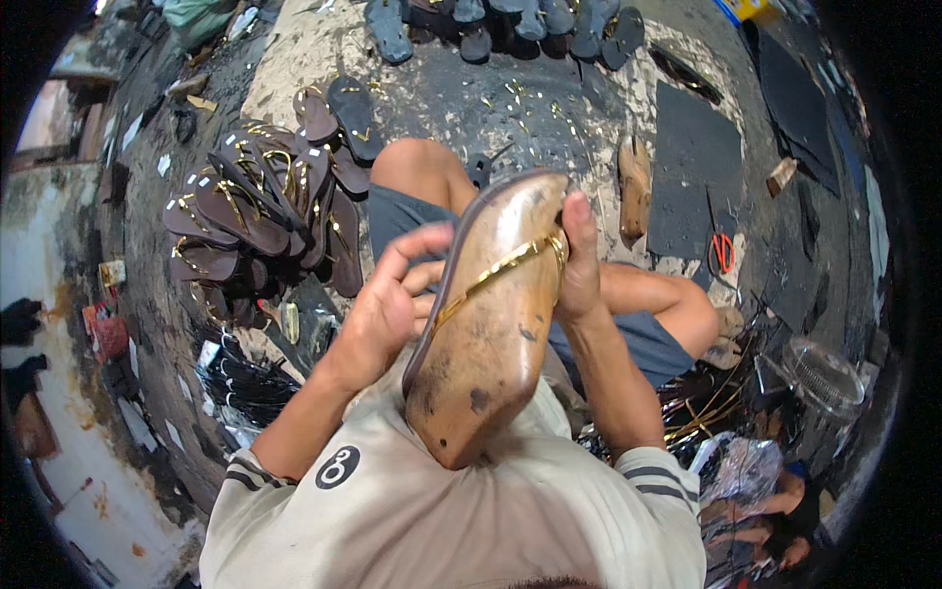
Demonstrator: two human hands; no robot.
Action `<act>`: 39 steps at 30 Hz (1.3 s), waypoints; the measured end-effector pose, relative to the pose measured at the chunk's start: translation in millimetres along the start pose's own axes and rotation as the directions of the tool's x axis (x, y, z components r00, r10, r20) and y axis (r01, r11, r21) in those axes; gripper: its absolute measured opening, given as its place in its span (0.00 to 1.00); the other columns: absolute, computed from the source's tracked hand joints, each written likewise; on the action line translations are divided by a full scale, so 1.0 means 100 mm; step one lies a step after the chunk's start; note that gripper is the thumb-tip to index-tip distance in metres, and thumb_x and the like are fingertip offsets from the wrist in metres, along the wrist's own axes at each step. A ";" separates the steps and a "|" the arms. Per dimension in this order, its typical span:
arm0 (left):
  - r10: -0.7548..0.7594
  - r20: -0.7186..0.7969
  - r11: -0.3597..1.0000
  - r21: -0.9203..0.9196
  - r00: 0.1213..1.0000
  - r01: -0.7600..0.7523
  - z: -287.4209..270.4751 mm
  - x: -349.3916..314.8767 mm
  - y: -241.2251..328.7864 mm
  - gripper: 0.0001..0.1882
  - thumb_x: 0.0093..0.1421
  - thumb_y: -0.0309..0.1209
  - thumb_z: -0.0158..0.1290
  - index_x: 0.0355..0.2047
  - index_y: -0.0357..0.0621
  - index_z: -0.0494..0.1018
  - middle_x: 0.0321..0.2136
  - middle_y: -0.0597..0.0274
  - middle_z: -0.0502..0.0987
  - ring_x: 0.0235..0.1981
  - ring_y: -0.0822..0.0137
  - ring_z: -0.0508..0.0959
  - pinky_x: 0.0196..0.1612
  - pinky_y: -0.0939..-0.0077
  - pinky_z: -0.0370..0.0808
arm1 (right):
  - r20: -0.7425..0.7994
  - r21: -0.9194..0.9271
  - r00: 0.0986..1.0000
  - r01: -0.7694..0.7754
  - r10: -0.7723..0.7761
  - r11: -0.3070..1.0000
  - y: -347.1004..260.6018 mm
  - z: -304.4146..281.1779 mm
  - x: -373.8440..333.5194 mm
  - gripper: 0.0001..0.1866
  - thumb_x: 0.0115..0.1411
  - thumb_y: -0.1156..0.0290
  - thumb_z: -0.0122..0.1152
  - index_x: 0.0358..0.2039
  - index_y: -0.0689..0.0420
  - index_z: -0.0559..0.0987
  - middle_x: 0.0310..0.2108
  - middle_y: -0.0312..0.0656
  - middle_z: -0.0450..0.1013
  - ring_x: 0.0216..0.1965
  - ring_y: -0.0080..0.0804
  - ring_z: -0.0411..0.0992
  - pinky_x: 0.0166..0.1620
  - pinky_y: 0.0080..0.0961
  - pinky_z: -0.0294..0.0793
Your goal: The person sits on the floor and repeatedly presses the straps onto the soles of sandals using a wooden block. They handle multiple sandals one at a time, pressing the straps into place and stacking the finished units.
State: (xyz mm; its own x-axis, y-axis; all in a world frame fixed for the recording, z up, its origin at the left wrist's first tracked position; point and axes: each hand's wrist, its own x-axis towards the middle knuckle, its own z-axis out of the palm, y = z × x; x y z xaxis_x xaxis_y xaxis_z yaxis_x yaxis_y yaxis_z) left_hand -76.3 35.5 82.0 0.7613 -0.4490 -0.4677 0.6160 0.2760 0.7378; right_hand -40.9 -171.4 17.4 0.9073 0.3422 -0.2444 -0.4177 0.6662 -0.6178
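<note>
Head view: a person sits on the floor (549, 108) with knees bent, holding a wooden last (491, 324) upright against the chest, its heel end low against the shirt and its toe end up near the knee. A dark sole (453, 257) lies along the last's left edge, and a gold strap (496, 270) runs slantwise across the wood up to a small loop near the right thumb.

The left hand (388, 304) is clenched loosely at the last's left edge, fingers curled over the sole and touching the strap's lower end. The right hand (579, 265) grasps the last's right side near the top, thumb pointing up beside the strap loop and pressing on the wood.

On the floor to the person's left lies a pile of brown sandals (260, 211) with gold straps, close beside the left knee. A row of dark sandals (510, 25) sits at the far edge of the floor. A second last (635, 187) lies just beyond the right knee, next to black sheets (697, 167) spread toward the floor's right edge. Orange-handled scissors (723, 252) rest by those sheets. A small fan (824, 378) stands near the right edge, with loose gold strips (702, 412) between it and the right leg.
</note>
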 end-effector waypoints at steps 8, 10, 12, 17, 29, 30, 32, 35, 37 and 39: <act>-0.143 -0.099 0.969 -0.216 0.985 0.119 0.13 -0.14 -0.50 0.42 0.71 0.61 0.28 0.63 0.31 0.62 0.56 0.45 0.72 0.56 0.55 0.75 0.63 0.61 0.70 | 0.015 0.246 1.000 -0.027 0.024 0.969 0.15 -0.08 0.09 0.38 0.64 0.33 0.44 0.51 0.58 0.75 0.43 0.44 0.78 0.44 0.33 0.78 0.50 0.35 0.78; -0.178 -0.159 0.980 -0.116 0.971 0.160 0.07 -0.21 -0.54 0.39 0.71 0.58 0.31 0.61 0.30 0.64 0.54 0.45 0.74 0.55 0.56 0.76 0.60 0.62 0.72 | -0.013 0.213 1.000 0.007 -0.004 0.977 0.15 -0.02 0.10 0.36 0.64 0.34 0.44 0.49 0.58 0.76 0.42 0.43 0.77 0.43 0.33 0.78 0.49 0.34 0.79; -0.167 -0.188 0.985 -0.076 0.968 0.155 0.00 -0.34 -0.55 0.35 0.72 0.53 0.36 0.58 0.30 0.67 0.51 0.48 0.76 0.51 0.60 0.78 0.57 0.66 0.74 | -0.014 0.163 0.999 0.033 -0.031 0.986 0.12 0.01 0.10 0.34 0.65 0.36 0.45 0.47 0.58 0.76 0.41 0.43 0.77 0.42 0.32 0.78 0.48 0.34 0.79; -0.036 -0.163 0.998 0.038 0.986 0.043 -0.13 -0.69 -0.54 0.29 0.70 0.48 0.44 0.53 0.30 0.71 0.43 0.57 0.79 0.43 0.73 0.78 0.49 0.77 0.75 | 0.001 0.101 0.997 0.070 -0.071 0.992 0.12 0.02 0.06 0.27 0.66 0.44 0.46 0.44 0.58 0.75 0.40 0.42 0.76 0.41 0.31 0.77 0.46 0.32 0.78; 0.492 -0.080 0.674 0.665 0.867 -0.321 -0.06 -0.13 0.26 0.52 0.58 0.56 0.59 0.70 0.43 0.45 0.62 0.45 0.60 0.59 0.48 0.68 0.61 0.54 0.66 | 0.092 -0.461 0.991 -0.042 0.096 0.886 -0.48 0.28 0.17 0.30 0.70 0.46 0.48 0.42 0.65 0.81 0.36 0.45 0.80 0.40 0.30 0.78 0.46 0.26 0.76; 0.436 -0.062 0.824 0.429 0.898 -0.370 0.13 -0.12 0.24 0.63 0.52 0.60 0.64 0.72 0.45 0.36 0.63 0.45 0.58 0.60 0.48 0.67 0.62 0.53 0.65 | 0.089 -0.549 0.991 -0.040 0.105 0.835 -0.53 0.37 0.18 0.30 0.70 0.46 0.48 0.41 0.66 0.81 0.36 0.44 0.80 0.39 0.30 0.78 0.45 0.25 0.76; 0.341 0.095 0.854 0.383 0.935 -0.351 0.30 -0.12 0.18 0.62 0.47 0.55 0.70 0.67 0.47 0.37 0.60 0.48 0.58 0.60 0.56 0.66 0.62 0.58 0.65 | 0.015 -0.740 0.984 -0.109 0.178 0.664 -0.71 0.50 0.12 0.35 0.69 0.44 0.47 0.48 0.70 0.78 0.42 0.50 0.79 0.46 0.34 0.77 0.51 0.26 0.73; 0.208 -0.003 0.962 0.180 0.978 -0.204 0.34 -0.11 0.13 0.51 0.46 0.48 0.70 0.60 0.50 0.48 0.60 0.46 0.58 0.61 0.53 0.66 0.61 0.56 0.68 | 0.101 -0.766 0.975 0.202 -0.196 0.610 -0.46 0.31 0.11 0.41 0.69 0.41 0.45 0.64 0.66 0.59 0.60 0.55 0.64 0.59 0.37 0.66 0.58 0.30 0.67; 0.262 -0.069 0.965 -0.002 0.962 -0.263 0.24 0.01 0.05 0.47 0.45 0.45 0.70 0.57 0.51 0.51 0.59 0.46 0.60 0.60 0.51 0.68 0.59 0.56 0.72 | 0.080 -0.638 0.958 0.262 -0.276 0.724 -0.31 0.26 0.07 0.48 0.67 0.37 0.43 0.71 0.63 0.46 0.69 0.55 0.54 0.65 0.38 0.60 0.60 0.30 0.64; 0.426 -0.097 0.890 -0.130 0.899 -0.436 0.14 0.15 0.06 0.45 0.44 0.43 0.70 0.55 0.51 0.52 0.55 0.48 0.65 0.55 0.53 0.72 0.54 0.57 0.76 | 0.058 -0.293 0.995 0.095 -0.082 0.951 -0.10 0.19 -0.10 0.49 0.66 0.33 0.39 0.72 0.59 0.45 0.70 0.50 0.53 0.65 0.37 0.60 0.59 0.30 0.66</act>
State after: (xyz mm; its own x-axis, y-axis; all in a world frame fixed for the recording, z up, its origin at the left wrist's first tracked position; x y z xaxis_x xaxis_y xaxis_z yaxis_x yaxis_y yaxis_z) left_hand -64.5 18.2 86.3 0.9669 -0.2042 -0.1531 0.2429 0.5523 0.7975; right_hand -46.4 -168.9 40.0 0.9341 0.3241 -0.1494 -0.2966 0.4723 -0.8300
